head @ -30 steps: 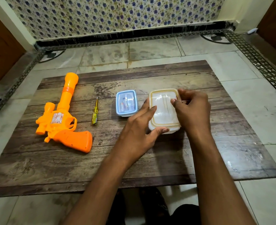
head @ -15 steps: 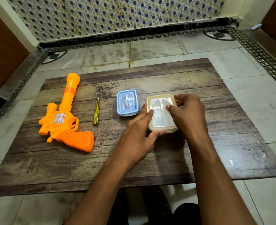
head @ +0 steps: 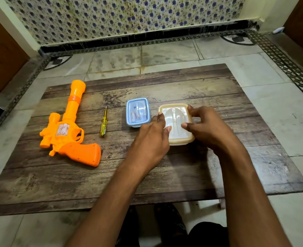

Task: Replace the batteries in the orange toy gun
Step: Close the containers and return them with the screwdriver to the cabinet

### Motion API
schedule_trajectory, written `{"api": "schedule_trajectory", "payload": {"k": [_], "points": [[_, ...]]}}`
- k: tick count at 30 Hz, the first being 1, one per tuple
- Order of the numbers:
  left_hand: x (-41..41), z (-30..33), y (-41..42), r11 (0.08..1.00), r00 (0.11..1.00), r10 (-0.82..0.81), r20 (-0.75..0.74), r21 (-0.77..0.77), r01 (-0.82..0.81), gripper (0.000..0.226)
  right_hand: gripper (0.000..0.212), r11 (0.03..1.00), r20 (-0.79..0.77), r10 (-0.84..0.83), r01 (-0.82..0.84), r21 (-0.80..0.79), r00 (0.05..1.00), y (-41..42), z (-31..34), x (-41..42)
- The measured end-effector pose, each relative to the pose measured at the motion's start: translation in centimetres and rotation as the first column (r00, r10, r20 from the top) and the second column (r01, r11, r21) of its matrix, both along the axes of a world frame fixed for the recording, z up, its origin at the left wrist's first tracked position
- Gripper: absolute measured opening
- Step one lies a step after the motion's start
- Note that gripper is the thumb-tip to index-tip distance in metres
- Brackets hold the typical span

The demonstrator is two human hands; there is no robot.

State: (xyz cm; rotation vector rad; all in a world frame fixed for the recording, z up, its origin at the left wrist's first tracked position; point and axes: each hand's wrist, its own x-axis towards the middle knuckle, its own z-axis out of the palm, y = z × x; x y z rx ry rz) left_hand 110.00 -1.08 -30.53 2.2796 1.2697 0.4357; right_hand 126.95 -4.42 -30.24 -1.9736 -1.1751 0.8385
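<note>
The orange toy gun (head: 67, 129) lies on its side at the left of the wooden table (head: 165, 175), barrel pointing away. A yellow-handled screwdriver (head: 103, 123) lies just right of it. A small blue-lidded box (head: 138, 112) sits mid-table with small items inside. Right of it stands a beige-lidded box (head: 176, 122) flat on the table. My left hand (head: 152, 141) holds its left edge, fingers curled over the lid. My right hand (head: 206, 127) grips its right side, thumb on the lid. What the beige box contains is hidden.
The low table stands on a tiled floor (head: 272, 104) with a patterned border, a wall behind. My legs show under the table's near edge. Bare wood lies in front of and right of the boxes.
The beige-lidded box has come down from a slight tilt and now sits flat, a little nearer the blue box. Both hands stay on it with fingers shifted along its edges.
</note>
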Motion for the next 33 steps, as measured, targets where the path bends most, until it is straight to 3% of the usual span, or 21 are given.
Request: {"api": "schedule_trajectory", "payload": {"k": [4,8,15,21,31,33], "points": [[-0.1,-0.3,-0.1,1.000,1.000,-0.005,-0.016,0.003,0.005,0.053,0.052,0.993,-0.246,0.116,-0.119,0.003,0.962,-1.3,0.7,0.7],[-0.1,-0.6,-0.2,1.000,1.000,0.002,0.006,-0.011,-0.002,0.053,0.057,0.997,-0.408,0.061,-0.077,-0.022,0.911,-1.7,1.0,0.6],[0.0,-0.1,-0.5,0.999,0.999,0.023,0.025,-0.025,-0.022,0.051,0.067,0.998,-0.288,0.017,-0.034,-0.056,0.957,-0.8,0.1,0.5],[0.2,0.2,-0.9,1.000,0.999,0.023,-0.038,-0.020,-0.024,0.053,0.081,0.986,-0.057,0.125,-0.130,-0.105,0.991,-0.8,0.6,-0.1],[0.1,0.5,0.1,0.996,0.991,-0.004,-0.136,-0.091,-0.008,0.057,0.071,0.992,-0.112,0.085,-0.094,-0.081,0.990,0.0,0.6,0.1],[0.2,0.6,-0.3,0.997,0.992,0.015,-0.126,-0.068,-0.024,0.057,0.074,0.991,-0.037,0.100,-0.103,-0.086,0.994,0.1,0.2,0.1]]}}
